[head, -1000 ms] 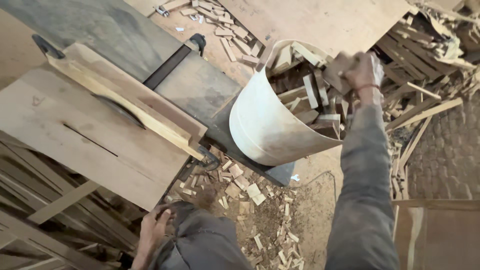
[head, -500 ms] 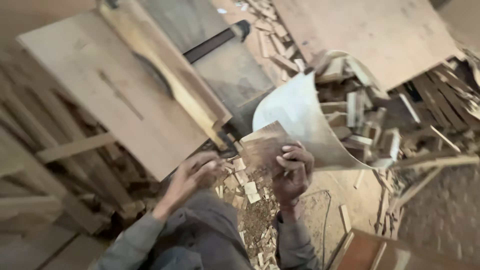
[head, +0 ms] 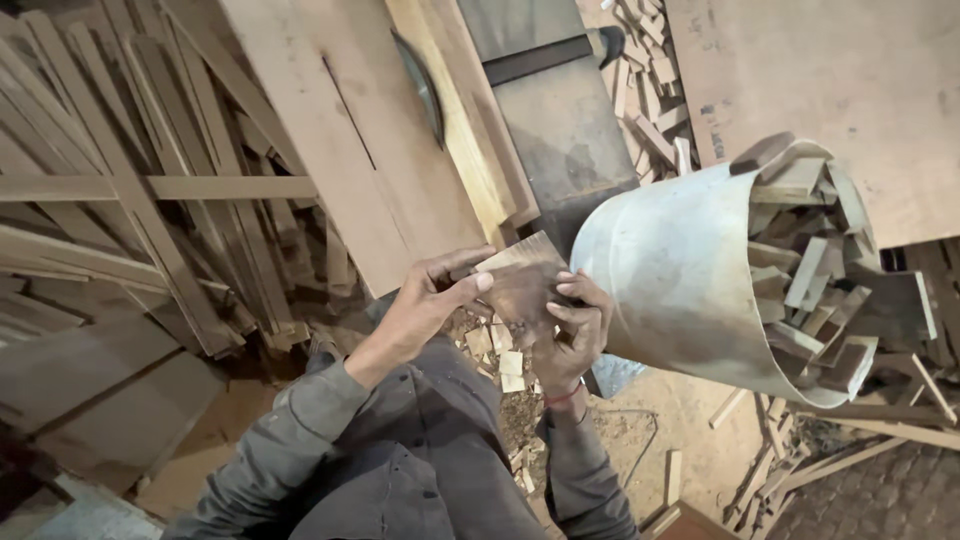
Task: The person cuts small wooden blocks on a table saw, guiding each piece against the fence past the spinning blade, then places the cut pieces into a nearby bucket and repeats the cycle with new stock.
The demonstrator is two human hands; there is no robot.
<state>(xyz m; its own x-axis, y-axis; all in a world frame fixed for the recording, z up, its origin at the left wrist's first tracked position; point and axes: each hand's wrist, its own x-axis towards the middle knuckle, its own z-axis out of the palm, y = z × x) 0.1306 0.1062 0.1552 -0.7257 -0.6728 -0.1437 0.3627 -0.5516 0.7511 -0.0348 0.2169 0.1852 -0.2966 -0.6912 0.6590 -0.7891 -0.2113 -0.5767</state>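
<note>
Head view: our left hand [head: 425, 305] and right hand [head: 572, 335] both pinch a small wood offcut [head: 522, 285]; its loose grip risks dropping it beside the overfilled scrap bucket [head: 680, 270].

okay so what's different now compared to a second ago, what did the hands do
The right hand left the top of the white bucket, where it held scrap wood, and came down in front of the body. The left hand rose from low beside the body. Both now hold a flat dark wood piece between their fingers. The bucket is still full of wood offcuts, beside the saw table.
</note>
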